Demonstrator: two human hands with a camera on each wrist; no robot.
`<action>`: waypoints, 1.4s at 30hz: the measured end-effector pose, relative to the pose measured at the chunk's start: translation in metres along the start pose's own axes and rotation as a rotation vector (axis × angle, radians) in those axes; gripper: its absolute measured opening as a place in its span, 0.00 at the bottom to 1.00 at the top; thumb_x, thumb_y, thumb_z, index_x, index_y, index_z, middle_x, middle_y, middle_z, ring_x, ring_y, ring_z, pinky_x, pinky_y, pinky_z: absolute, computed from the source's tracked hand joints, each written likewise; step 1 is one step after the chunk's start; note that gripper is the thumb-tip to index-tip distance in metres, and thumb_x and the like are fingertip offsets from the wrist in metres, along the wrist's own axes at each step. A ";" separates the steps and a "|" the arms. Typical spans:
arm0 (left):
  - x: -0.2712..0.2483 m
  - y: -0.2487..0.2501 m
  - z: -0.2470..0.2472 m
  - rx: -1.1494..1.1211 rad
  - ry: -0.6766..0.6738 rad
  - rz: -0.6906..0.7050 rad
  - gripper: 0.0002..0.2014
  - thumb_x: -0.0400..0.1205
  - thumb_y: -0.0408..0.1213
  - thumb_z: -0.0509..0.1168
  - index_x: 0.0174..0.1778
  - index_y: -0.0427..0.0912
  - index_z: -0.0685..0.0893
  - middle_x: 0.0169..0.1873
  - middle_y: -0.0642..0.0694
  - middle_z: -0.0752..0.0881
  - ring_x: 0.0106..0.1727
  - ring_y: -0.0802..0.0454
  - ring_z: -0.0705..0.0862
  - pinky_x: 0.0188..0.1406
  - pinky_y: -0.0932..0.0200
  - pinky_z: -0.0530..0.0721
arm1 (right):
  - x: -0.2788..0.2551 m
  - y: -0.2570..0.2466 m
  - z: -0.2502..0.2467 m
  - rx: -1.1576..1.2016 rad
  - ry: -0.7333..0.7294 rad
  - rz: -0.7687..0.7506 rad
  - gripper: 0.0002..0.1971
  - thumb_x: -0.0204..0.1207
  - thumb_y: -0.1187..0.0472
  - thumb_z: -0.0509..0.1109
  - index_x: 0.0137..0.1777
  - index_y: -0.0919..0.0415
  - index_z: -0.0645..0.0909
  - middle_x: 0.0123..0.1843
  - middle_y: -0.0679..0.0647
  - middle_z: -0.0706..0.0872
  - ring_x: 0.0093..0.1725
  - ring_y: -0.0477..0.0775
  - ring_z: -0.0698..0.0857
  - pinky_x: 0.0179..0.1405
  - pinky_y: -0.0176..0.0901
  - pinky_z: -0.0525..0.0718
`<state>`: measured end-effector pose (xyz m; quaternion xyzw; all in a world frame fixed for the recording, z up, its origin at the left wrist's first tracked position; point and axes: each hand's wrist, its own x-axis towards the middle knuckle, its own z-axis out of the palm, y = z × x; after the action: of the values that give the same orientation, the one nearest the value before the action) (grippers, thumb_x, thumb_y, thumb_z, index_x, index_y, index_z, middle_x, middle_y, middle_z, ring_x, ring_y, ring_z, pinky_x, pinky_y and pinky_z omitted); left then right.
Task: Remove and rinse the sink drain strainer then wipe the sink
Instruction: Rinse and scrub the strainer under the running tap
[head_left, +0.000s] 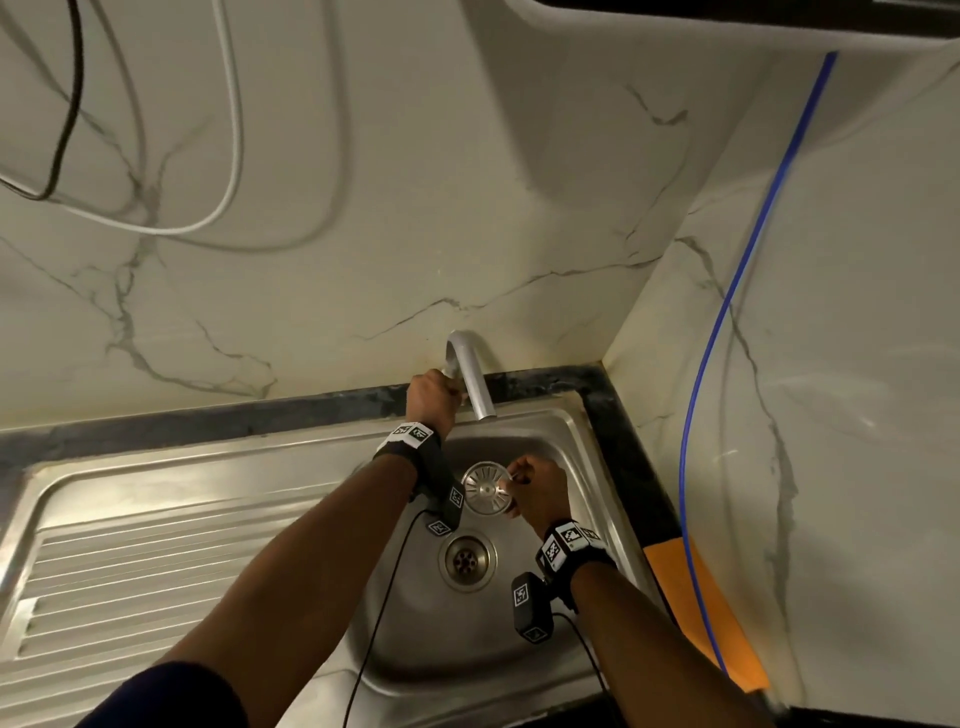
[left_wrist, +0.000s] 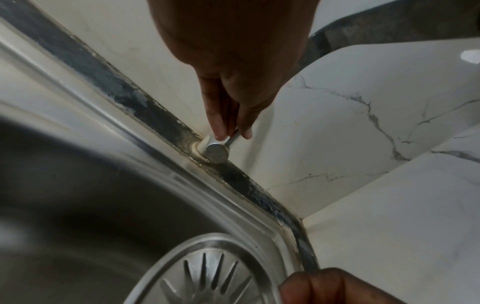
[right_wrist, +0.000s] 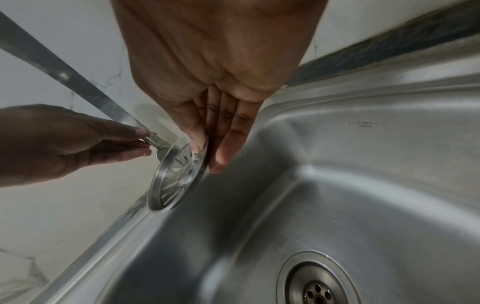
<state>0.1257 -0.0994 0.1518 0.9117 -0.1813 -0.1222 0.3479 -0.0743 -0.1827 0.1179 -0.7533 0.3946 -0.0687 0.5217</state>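
Note:
The round steel drain strainer (head_left: 485, 488) is out of the drain, held on edge above the sink basin (head_left: 415, 649) and under the tap spout (head_left: 475, 379). My right hand (head_left: 535, 491) pinches its rim; in the right wrist view the strainer (right_wrist: 179, 174) sits between thumb and fingers of this hand (right_wrist: 205, 158). My left hand (head_left: 434, 395) reaches to the tap behind the sink. Its fingertips (left_wrist: 221, 133) pinch the thin tap lever (left_wrist: 232, 137) above the tap's round cap (left_wrist: 215, 152). The open drain hole (head_left: 466, 560) lies below the strainer. No water shows.
A ribbed draining board (head_left: 156, 561) fills the left. An orange cloth (head_left: 701, 613) lies on the dark counter right of the basin, with a blue cable (head_left: 727, 322) running down the marble wall over it. White and black cables (head_left: 228, 156) hang upper left.

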 end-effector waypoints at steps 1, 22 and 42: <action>0.000 0.002 -0.001 -0.001 -0.003 0.007 0.08 0.80 0.35 0.74 0.51 0.35 0.93 0.47 0.38 0.93 0.48 0.40 0.91 0.46 0.56 0.84 | 0.002 0.001 0.001 0.000 -0.006 0.000 0.07 0.72 0.74 0.74 0.43 0.62 0.82 0.37 0.62 0.89 0.29 0.60 0.91 0.26 0.55 0.91; 0.007 -0.026 0.005 -0.088 0.014 0.045 0.05 0.78 0.28 0.77 0.47 0.37 0.96 0.42 0.43 0.94 0.44 0.48 0.91 0.49 0.59 0.88 | 0.011 -0.004 0.022 0.074 -0.077 0.040 0.06 0.71 0.76 0.73 0.45 0.68 0.80 0.40 0.67 0.89 0.30 0.65 0.90 0.25 0.51 0.89; -0.043 -0.055 0.022 0.070 -0.082 0.021 0.11 0.81 0.47 0.72 0.44 0.43 0.91 0.42 0.46 0.89 0.43 0.48 0.88 0.41 0.57 0.85 | 0.018 0.002 0.035 0.122 -0.055 -0.018 0.07 0.70 0.77 0.71 0.40 0.66 0.80 0.40 0.70 0.88 0.34 0.74 0.88 0.24 0.60 0.88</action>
<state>0.0928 -0.0564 0.1029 0.9155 -0.2090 -0.1493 0.3096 -0.0449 -0.1697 0.0953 -0.7252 0.3684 -0.0769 0.5766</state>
